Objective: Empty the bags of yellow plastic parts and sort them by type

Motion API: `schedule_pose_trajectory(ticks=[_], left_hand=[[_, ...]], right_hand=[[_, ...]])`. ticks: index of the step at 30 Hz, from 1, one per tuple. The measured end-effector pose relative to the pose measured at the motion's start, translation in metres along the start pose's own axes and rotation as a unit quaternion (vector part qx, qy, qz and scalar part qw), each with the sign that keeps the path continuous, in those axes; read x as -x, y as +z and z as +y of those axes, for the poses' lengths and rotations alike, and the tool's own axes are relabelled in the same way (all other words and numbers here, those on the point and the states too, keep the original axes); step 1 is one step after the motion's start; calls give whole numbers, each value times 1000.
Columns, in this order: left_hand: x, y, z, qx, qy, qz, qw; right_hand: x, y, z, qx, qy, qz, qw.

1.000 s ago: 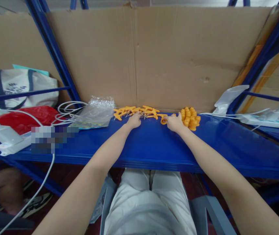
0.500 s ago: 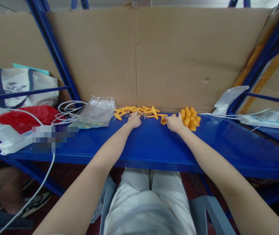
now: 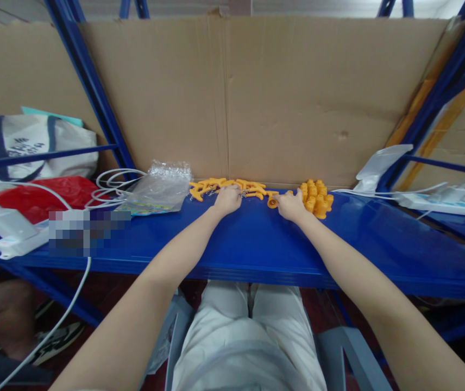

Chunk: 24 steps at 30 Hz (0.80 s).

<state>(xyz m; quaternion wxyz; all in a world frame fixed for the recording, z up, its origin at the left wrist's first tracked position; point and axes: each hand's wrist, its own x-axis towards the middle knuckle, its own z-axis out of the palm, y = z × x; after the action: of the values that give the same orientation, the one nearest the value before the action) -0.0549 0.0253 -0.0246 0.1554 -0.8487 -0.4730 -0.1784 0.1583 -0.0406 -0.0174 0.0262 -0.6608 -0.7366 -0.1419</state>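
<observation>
My left hand [image 3: 228, 200] lies at the right side of a loose pile of orange branched plastic pieces [image 3: 208, 185], its fingers curled downward and their tips hidden. Small shiny metal bits [image 3: 212, 191], too tiny to name, are scattered among them. My right hand [image 3: 291, 205] is closed on an orange plastic part with a round cup [image 3: 272, 202], which sticks out to the left of the fingers. Just right of that hand stand several orange knobbly pieces [image 3: 317, 198], grouped in rows.
The blue shelf [image 3: 252, 244] is backed by a cardboard sheet [image 3: 281, 98]. Left of the pieces lie a clear plastic bag [image 3: 159, 187], white cables [image 3: 108, 179], a red bag [image 3: 53, 195] and a white power strip [image 3: 24, 239]. Another power strip [image 3: 448, 203] sits at right.
My left hand has moved slightly to the right and farther in over the orange pieces. My right hand stays nearly in place with the cupped part.
</observation>
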Motion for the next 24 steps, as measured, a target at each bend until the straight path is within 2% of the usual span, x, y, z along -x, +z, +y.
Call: schedule_pose_trajectory(ticks=[6,15,24], left_hand=[[3,-6,16,4,44,-19,999],[2,2,12,36,126,-49,990],[6,2,27,92,166,-22,982]], right_hand=[[1,-1,0,6,-2,7,1000],[0,-1,0,4,1,4,1000],[0,1,1,-1,-1,19,1000]])
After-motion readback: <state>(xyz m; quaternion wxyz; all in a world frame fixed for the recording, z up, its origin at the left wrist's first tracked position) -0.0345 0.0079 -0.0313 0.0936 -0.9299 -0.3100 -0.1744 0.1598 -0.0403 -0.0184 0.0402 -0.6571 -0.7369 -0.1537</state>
